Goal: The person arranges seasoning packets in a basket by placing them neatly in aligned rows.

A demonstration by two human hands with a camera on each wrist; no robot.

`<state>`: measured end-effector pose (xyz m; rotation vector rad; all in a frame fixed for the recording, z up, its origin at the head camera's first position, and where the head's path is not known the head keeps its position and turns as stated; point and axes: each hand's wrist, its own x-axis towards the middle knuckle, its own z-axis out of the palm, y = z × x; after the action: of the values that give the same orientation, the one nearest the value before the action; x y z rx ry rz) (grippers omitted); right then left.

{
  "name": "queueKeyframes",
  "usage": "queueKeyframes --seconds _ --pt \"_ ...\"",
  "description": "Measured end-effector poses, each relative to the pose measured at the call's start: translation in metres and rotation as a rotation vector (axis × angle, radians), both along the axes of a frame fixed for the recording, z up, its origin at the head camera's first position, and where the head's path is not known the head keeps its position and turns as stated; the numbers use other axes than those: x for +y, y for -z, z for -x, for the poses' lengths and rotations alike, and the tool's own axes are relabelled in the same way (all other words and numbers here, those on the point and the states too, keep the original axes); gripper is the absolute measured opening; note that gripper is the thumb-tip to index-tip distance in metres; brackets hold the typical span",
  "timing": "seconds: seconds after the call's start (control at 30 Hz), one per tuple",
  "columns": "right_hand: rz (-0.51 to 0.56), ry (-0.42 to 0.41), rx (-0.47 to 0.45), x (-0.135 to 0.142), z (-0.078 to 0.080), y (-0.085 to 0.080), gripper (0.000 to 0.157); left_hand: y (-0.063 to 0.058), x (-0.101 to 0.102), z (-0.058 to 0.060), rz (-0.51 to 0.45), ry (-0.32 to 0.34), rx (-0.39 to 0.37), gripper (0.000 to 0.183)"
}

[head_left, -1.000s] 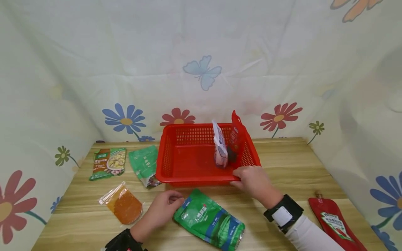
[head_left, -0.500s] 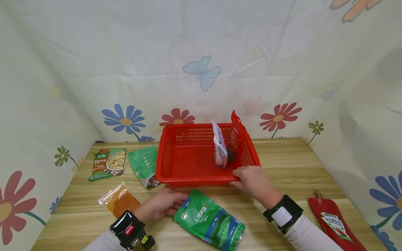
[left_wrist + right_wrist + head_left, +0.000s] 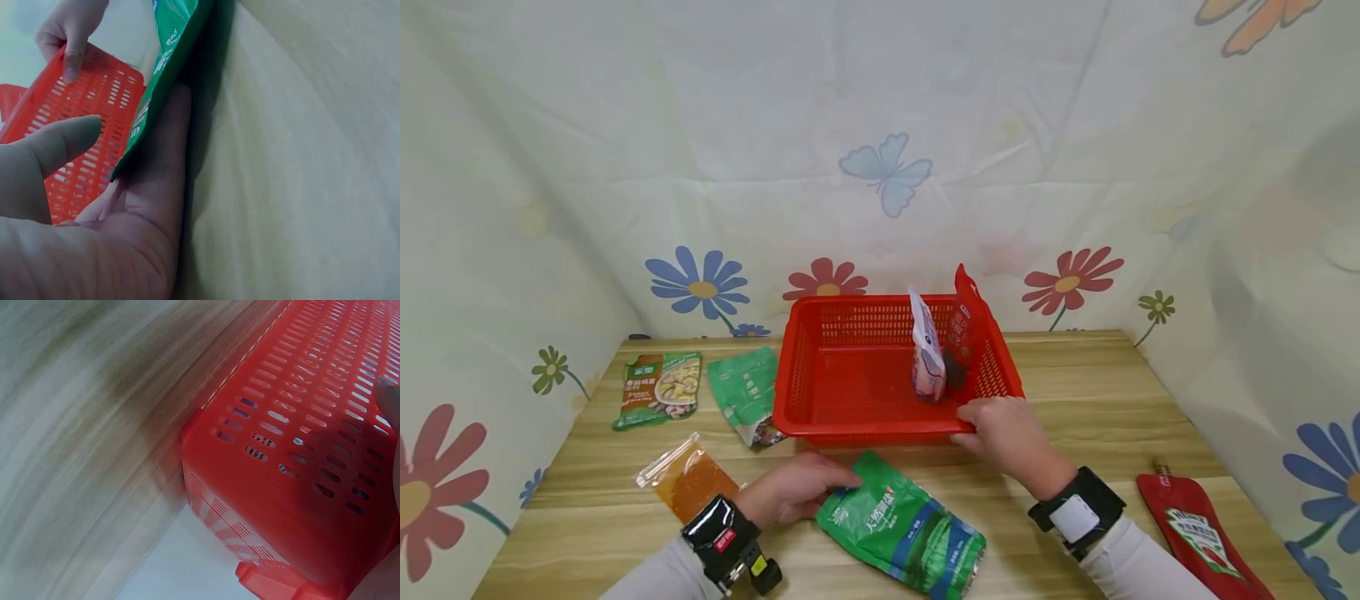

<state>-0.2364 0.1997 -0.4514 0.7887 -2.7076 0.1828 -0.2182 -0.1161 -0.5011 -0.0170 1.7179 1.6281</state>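
While your right hand (image 3: 1006, 433) grips the red basket (image 3: 857, 432) at four o'clock, your left hand (image 3: 796, 492), thumb apart, has fingers under the green salt pouch (image 3: 906, 529) at the basket's six o'clock: likely the pick-up, next needing that thumb closed.

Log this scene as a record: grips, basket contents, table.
Left grip: fingers under one end of the green-and-blue pouch, thumb apart from it
Right grip: holds the near rim of the red basket at its right corner
In basket: pink-and-white bag and red bag, both standing, toward the right
Table, left side: brown-and-green packet, green packet, orange-filled clear pouch
Table, right side: red Heinz pouch
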Motion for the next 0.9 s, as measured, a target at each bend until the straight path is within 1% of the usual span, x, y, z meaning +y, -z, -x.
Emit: queueKeyframes --seconds 0.07,0.2,0.37,0.43,0.53,0.6,0.7,0.77,0.9 --pt "0.003 -0.002 0.003 0.0 0.0 0.0 0.028 0.0 0.004 -0.001 -0.006 0.012 -0.001 0.018" --pt "0.007 -0.007 0.011 0.001 -0.001 0.0 0.028 0.0 0.009 -0.003 0.024 0.029 0.018 0.011" --pt "0.011 0.0 0.014 0.001 -0.001 0.001 0.027 -0.001 0.012 -0.006 0.076 0.041 0.063 0.013" --pt "0.01 0.007 0.015 0.001 -0.001 0.001 0.027 -0.002 0.013 -0.007 0.062 0.051 0.072 0.015" --pt "0.007 0.016 0.012 0.001 0.0 0.001 0.027 -0.001 0.015 -0.01 0.006 0.058 0.06 0.017" --pt "0.004 0.018 0.008 0.001 0.0 0.002 0.027 0.0 0.017 -0.012 -0.04 0.052 0.036 0.018" --pt "0.003 0.017 0.004 0.001 0.0 0.002 0.027 0.004 0.019 -0.016 -0.075 0.031 0.024 0.017" --pt "0.003 0.018 0.004 0.001 0.0 0.003 0.026 0.007 0.02 -0.017 -0.076 0.015 0.038 0.017" --pt "0.002 0.023 0.006 0.001 0.0 0.002 0.026 0.01 0.023 -0.019 -0.024 -0.001 0.102 0.017"
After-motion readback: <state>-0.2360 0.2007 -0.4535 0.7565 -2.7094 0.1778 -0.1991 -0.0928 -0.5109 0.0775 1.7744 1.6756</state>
